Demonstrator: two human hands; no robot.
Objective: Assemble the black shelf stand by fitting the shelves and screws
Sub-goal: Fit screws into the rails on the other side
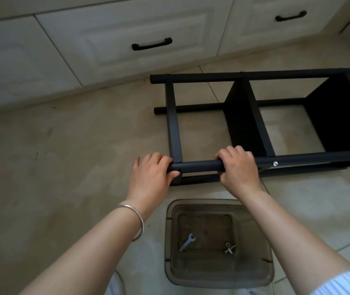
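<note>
While the black shelf stand (255, 118) lies on its side on the beige tiled floor (63, 145) near the cream cabinet drawers (106, 39) with black handles, the left hand (150, 173) curls round the end of its nearest tube (199, 165) and the right hand (238, 167) grips the same tube further along. Just beside the stand, a clear plastic tub (218, 273) on the floor holds a small wrench (188, 242) and loose screws (229, 248).
</note>
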